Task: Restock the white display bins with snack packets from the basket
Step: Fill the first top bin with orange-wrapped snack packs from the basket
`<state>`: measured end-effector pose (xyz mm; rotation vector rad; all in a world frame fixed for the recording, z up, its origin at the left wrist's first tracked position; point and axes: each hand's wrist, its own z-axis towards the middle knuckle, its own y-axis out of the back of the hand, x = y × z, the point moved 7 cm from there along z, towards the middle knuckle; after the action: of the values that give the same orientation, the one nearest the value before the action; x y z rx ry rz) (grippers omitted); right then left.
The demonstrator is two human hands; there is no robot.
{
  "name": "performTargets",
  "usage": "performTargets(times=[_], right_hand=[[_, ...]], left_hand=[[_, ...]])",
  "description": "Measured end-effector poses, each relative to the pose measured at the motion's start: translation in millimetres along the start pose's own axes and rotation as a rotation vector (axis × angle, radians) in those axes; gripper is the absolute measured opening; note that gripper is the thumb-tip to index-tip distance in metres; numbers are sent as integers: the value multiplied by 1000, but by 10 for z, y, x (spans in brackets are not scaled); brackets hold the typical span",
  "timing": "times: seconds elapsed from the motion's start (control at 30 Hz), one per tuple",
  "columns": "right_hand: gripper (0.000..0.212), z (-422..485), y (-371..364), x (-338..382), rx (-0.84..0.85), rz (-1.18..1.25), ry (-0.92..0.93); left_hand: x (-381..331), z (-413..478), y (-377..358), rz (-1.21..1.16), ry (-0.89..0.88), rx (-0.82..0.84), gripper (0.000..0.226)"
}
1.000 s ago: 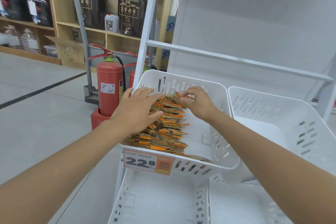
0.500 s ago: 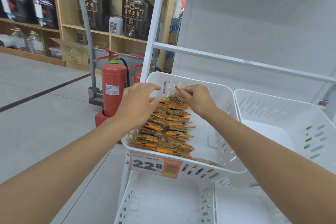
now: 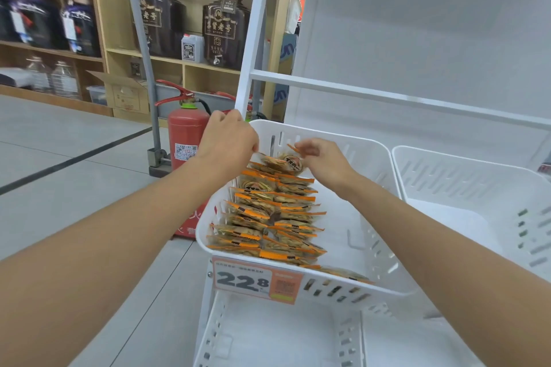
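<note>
White plastic bin, tilted toward the person, holds the packets in two overlapping rows under both forearms.

Change noted: a second ago the left hand lay flat and spread across the left row. It has since lifted and moved to the far end, and its fingers are now curled, the tips nipping the left edge of the back packet. The right hand has kept its place at the far end and pinches the orange strip at that same packet's right corner. The back packet sits between the two hands, partly upright against the row.

Judgement: pressing the row down is over, and the last packet is being seated or squared. This bin is roughly half filled, with bare floor right of the right forearm.

Count:
- Hands: two, both on one packet.
- Bins in view: four. One is stocked, one is bare beyond the right forearm, and two sit on the tier below the arms.
- Packets: two rows, too overlapped for a firm figure.
- Price tag: one.
- Basket: not in view.
</note>
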<state>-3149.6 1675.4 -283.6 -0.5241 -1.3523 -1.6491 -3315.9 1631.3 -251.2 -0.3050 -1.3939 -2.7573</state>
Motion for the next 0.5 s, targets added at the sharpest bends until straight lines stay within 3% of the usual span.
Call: performTargets(times=[0.1, 0.2, 0.27, 0.37, 0.5], right_hand=[[31, -16, 53, -102, 20, -236, 36], [29, 12, 83, -133, 28, -355, 59], [28, 12, 101, -168, 35, -471, 52], [28, -44, 193, -103, -44, -492, 95], [33, -135, 74, -89, 114, -505, 75]], left_hand=[[-119, 31, -10, 179, -123, -10, 21], [-382, 45, -56, 125, -337, 65, 30], [-383, 61, -29, 81, -285, 164, 29], [-309, 95, 80, 247, -256, 76, 28], [-351, 33, -37, 260, -282, 128, 27]])
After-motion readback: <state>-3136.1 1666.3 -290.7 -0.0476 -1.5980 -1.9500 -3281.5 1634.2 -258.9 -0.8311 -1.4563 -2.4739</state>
